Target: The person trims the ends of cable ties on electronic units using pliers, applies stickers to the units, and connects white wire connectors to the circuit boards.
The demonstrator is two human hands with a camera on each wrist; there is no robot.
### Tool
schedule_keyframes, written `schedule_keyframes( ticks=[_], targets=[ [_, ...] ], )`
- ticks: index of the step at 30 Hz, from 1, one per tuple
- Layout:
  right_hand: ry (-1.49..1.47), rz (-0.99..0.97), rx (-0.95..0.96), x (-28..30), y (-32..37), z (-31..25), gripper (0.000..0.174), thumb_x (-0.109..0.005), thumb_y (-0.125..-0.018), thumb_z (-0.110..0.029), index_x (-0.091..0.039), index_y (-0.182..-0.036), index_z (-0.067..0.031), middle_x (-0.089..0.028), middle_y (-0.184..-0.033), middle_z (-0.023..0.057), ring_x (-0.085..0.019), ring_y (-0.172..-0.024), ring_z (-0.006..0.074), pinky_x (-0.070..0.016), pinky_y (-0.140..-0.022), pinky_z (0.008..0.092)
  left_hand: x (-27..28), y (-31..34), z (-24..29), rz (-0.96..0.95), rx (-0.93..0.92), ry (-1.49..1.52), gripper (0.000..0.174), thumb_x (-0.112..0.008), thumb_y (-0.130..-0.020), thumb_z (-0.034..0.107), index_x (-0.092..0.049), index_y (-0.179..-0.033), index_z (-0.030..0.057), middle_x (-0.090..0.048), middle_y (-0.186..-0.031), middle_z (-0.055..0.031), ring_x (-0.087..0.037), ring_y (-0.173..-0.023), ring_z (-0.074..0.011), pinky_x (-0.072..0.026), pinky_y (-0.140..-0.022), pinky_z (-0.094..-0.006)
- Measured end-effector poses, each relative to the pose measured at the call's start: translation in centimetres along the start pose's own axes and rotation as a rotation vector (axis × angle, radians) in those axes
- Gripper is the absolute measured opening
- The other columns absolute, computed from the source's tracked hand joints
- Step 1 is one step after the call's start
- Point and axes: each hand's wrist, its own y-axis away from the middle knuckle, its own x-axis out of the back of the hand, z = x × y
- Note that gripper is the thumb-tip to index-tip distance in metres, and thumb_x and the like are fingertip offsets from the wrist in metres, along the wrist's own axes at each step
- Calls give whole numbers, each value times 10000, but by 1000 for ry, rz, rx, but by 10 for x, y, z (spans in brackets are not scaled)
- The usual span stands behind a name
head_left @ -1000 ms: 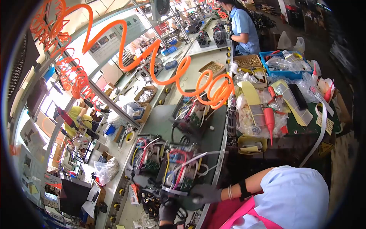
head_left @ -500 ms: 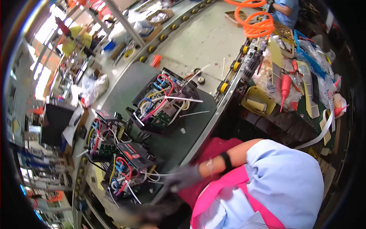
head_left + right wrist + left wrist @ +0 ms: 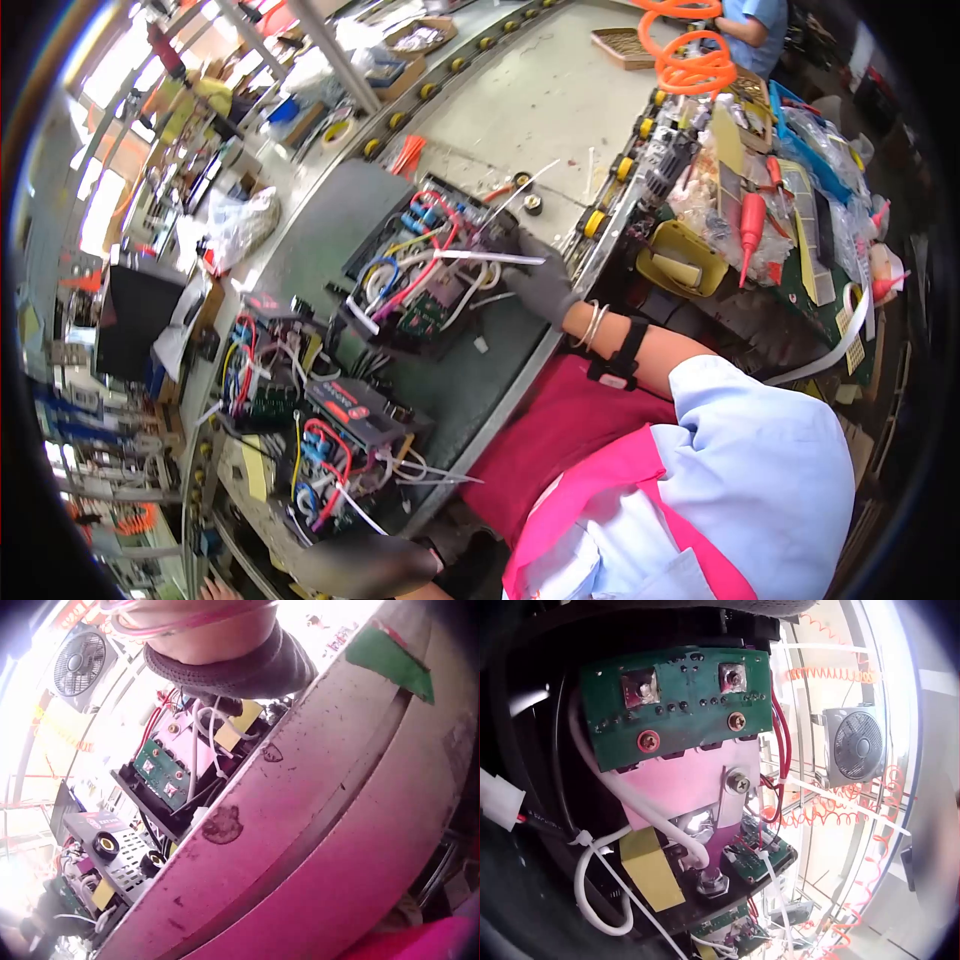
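Note:
My right hand (image 3: pixel 540 282), in a dark grey glove, grips the right end of the farthest open-cased welding machine (image 3: pixel 425 300). In the right wrist view, its glove (image 3: pixel 240 667) overlaps the machine's (image 3: pixel 169 776) far end. My left hand (image 3: pixel 370 565) is a dark blur at the bottom of the head view, beside the nearest welding machine (image 3: pixel 345 410). The left wrist view has its glove (image 3: pixel 727 606) along the top edge, above a green circuit board (image 3: pixel 679 705) and a pale metal plate; the fingers are hidden. Another open machine (image 3: pixel 265 385) stands behind the nearest one.
A metal rail (image 3: pixel 500 410) edges the dark green work board (image 3: pixel 470 365). Rollers (image 3: pixel 595 222) line the bench's right side. A yellow bin (image 3: pixel 680 262) and red bottle (image 3: pixel 750 235) are at the right. An orange coiled hose (image 3: pixel 695 70) hangs at the back.
The head view has turned downward. My right hand has gone from the nearest machine to the far machine's right end. My left hand stays low beside the nearest machine over the last half second.

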Motion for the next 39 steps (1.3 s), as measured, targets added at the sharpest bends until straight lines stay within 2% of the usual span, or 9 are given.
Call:
schedule_keyframes(
  ticks=[2, 12, 17, 18, 20, 29, 33, 36, 39],
  targets=[
    [197, -209, -198, 3, -17, -7, 408, -578, -787, -222, -557, -1128, 0, -608, -1064, 261, -571, -1040, 432, -446, -933, 465, -22, 8, 25, 36, -117, -141, 459, -391, -966, 210, -460, -1367, -3, -522, -1338, -152, -526, -1199, -276, -388, -1071, -395],
    [248, -448, -80, -10, -81, 17, 318, -562, -847, -186, -546, -1117, -18, -610, -1081, 245, -575, -1053, 417, -453, -916, 466, -126, 40, 101, -427, -239, -76, 457, -410, -959, 200, -462, -1368, 2, -532, -1326, -153, -530, -1190, -274, -390, -1062, -391],
    [267, -524, 42, 98, -39, -31, 535, -590, -842, -227, -496, -1346, -78, -587, -1252, 176, -604, -1105, 335, -459, -989, 408, -165, 50, 115, -661, -183, -60, 457, -420, -956, 195, -463, -1369, 4, -537, -1321, -154, -533, -1186, -274, -391, -1058, -388],
    [256, -530, 36, 130, -31, -34, 464, -602, -834, -228, -569, -1266, -64, -615, -1208, 172, -624, -1074, 321, -483, -958, 401, -171, 51, 115, -687, -182, -64, 457, -422, -955, 194, -463, -1369, 5, -538, -1320, -154, -533, -1185, -274, -391, -1058, -388],
    [329, -300, 176, 196, -7, -23, 405, -582, -816, -263, -643, -1168, -71, -679, -1045, 168, -654, -966, 320, -493, -913, 402, -181, 52, 114, -736, -175, -72, 457, -426, -954, 192, -463, -1369, 6, -539, -1317, -154, -534, -1183, -273, -391, -1056, -387],
    [757, 402, -250, 442, 78, 40, 207, -637, -815, -162, -707, -995, -88, -704, -939, 137, -678, -879, 282, -520, -798, 364, -205, 57, 118, -872, -185, -109, 458, -444, -947, 183, -465, -1370, 10, -548, -1307, -155, -538, -1176, -272, -393, -1049, -383],
    [790, 414, -365, 467, 71, 78, 222, -640, -814, -123, -689, -1023, -68, -707, -889, 99, -665, -812, 201, -514, -767, 339, -200, 56, 119, -875, -182, -136, 458, -452, -944, 179, -465, -1371, 12, -552, -1302, -155, -540, -1172, -272, -393, -1045, -381],
    [548, 323, -474, 458, 36, 83, 166, -649, -813, -179, -717, -935, -88, -705, -909, 140, -679, -861, 283, -517, -793, 372, -190, 53, 118, -850, -175, -162, 459, -457, -942, 176, -466, -1371, 13, -555, -1299, -156, -541, -1170, -272, -394, -1043, -380],
    [889, 111, -448, 449, 12, 96, 181, -629, -796, -145, -727, -944, -112, -699, -931, 157, -674, -898, 320, -517, -814, 401, -175, 48, 115, -792, -160, -202, 460, -463, -940, 173, -466, -1372, 14, -558, -1296, -156, -542, -1167, -271, -394, -1040, -378]
  ],
)
